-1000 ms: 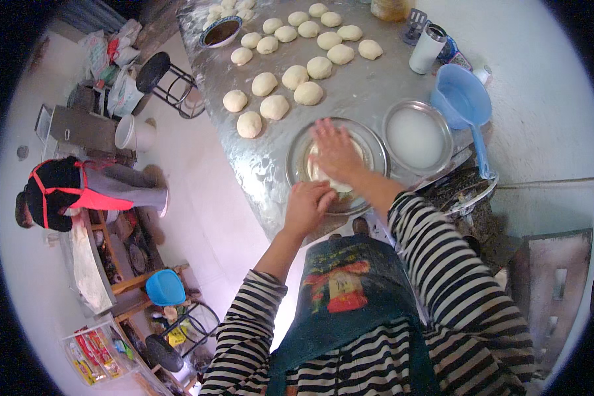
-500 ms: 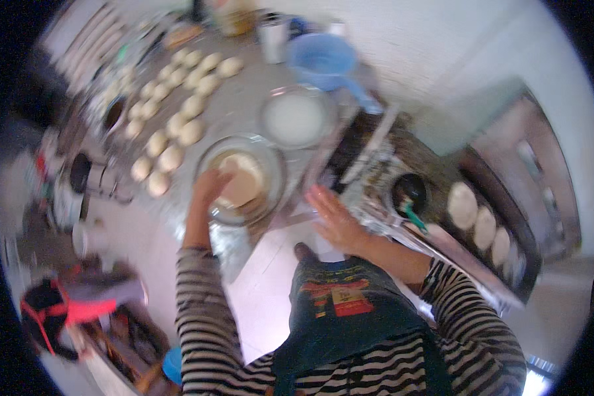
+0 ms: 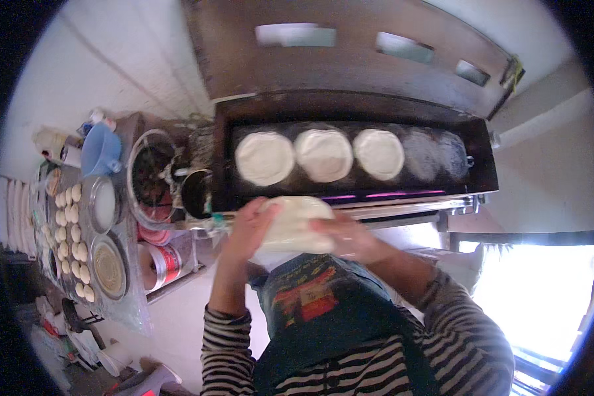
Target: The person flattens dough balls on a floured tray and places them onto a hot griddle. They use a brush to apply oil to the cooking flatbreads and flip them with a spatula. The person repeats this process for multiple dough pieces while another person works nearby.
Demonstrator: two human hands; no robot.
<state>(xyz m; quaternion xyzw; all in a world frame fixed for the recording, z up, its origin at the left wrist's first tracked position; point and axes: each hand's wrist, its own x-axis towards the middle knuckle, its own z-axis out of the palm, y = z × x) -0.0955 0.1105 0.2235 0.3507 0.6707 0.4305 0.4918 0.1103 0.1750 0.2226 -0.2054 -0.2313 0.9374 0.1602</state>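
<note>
Holding the dough round (image 3: 294, 223) flat, left hand (image 3: 247, 228) and right hand (image 3: 350, 239) fingers spread beneath; best laid gently right of three rounds (image 3: 323, 155) on the griddle (image 3: 435, 158).

Both forearms rise from six o'clock (striped sleeves pushed to the wrists). The left hand (image 3: 252, 228) and right hand (image 3: 347, 236) meet near centre, palms turned inward, fingers spread, cupping.
</note>
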